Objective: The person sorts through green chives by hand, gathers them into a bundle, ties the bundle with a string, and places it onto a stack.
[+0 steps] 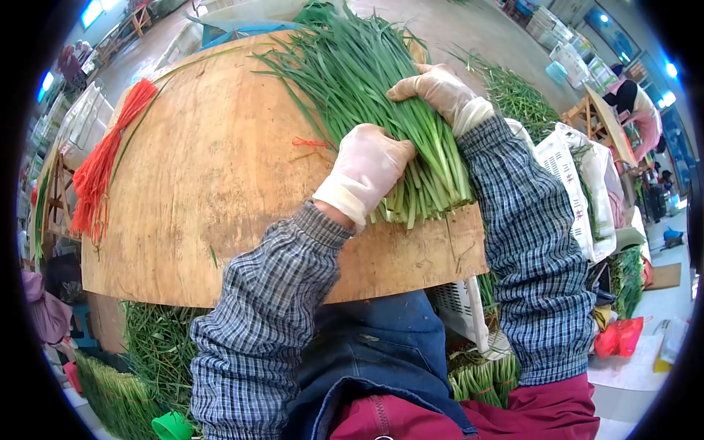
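A large pile of long green stalks (367, 81) lies at the right side of the wooden table (213, 169), its pale cut ends toward me. My left hand (372, 165), in a whitish glove, is closed at the pile's left side near the cut ends, its fingers curled round some stalks. Over the right side of the pile rests my right hand (440, 94), also gloved, its thumb and fingers bent against the stalks; what it grips, if anything, is hidden. A thin red tie (309, 142) lies on the wood left of the stalks.
Red strings (110, 154) hang over the table's left edge. A white crate (576, 187) stands to the right. Loose greens (158, 348) and bundled stalks (114, 400) lie below left. A person in pink (645, 117) is at the far right.
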### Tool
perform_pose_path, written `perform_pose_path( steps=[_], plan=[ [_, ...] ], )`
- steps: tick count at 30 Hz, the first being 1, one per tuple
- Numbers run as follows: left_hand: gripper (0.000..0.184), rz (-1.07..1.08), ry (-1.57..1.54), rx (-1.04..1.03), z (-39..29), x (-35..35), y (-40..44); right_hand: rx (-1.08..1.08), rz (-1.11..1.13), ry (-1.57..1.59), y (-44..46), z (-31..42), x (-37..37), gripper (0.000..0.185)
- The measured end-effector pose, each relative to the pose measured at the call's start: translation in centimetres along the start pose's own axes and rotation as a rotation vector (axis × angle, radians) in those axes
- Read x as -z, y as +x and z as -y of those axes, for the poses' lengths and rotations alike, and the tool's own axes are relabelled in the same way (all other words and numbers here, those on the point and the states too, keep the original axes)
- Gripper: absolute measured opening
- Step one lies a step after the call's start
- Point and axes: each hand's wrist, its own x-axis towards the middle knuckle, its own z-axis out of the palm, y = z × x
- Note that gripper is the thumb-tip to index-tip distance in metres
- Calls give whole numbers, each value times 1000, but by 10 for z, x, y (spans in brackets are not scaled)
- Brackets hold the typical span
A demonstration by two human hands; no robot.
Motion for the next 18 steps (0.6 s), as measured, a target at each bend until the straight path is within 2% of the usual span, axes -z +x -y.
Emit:
perform_pose_path(
  steps=[2, 4, 6, 9, 15, 18],
  plan=[
    [20, 46, 88, -65, 6, 1, 2, 4, -11, -23, 1, -3, 2, 39],
    [20, 81, 15, -9, 5, 2, 2, 31, -58, -88, 4, -5, 1, 38],
    [20, 109, -216, 174, -1, 4, -1, 13, -31, -8, 0, -4, 3, 36],
    [18, 76, -217, 228, -3, 2, 2, -23, 21, 80, -5, 2, 2, 33],
    [16, 63, -533, 332, -7, 11, -2, -33, 41, 41, -5, 3, 4, 31],
    [15, 91, -478, 326, -10, 16, -8, -25, 38, 6, -2, 1, 6, 32]
  ],
)
